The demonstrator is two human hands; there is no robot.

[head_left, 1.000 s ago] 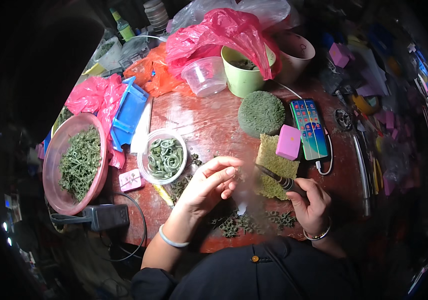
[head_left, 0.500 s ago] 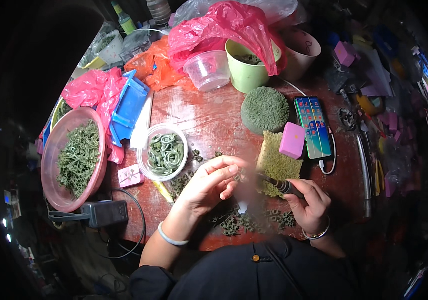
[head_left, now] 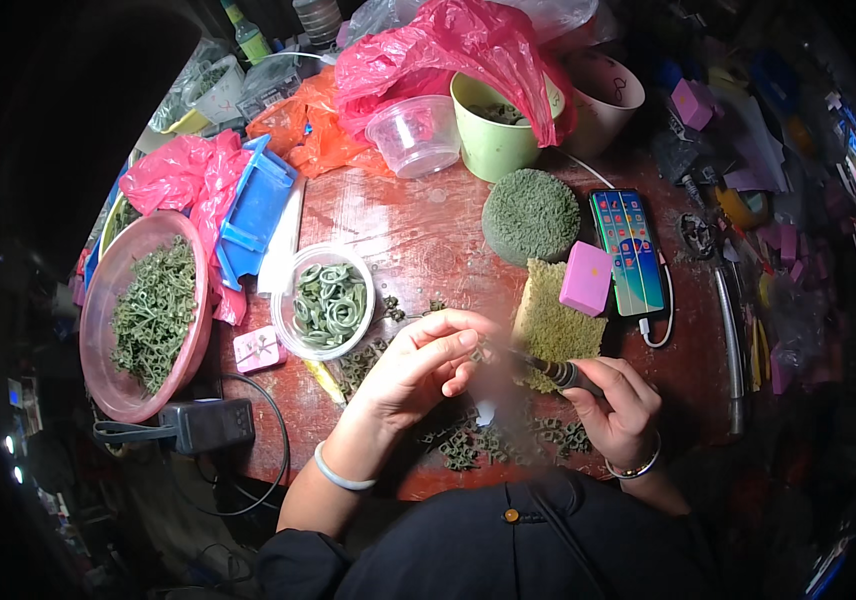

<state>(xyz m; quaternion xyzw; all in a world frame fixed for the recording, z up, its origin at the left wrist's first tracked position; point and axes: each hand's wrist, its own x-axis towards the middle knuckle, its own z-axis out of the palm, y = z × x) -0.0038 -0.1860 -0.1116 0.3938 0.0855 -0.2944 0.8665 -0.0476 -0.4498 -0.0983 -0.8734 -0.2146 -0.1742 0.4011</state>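
The slim dark tool lies over the lower end of the yellow-green pad, its shaft pointing between nine and ten o'clock, flatter than a second ago. The right hand, slightly nearer the left than half a second ago, curls around its handle. At nine o'clock, the left hand pinches a small green piece between thumb and forefinger, the other fingers loosely bent. The piece looks openwork; a blur veils its edge and the tool's tip, so contact cannot be told. From the left hand, loose green pieces lie toward five o'clock, a clear tub of green rings at ten.
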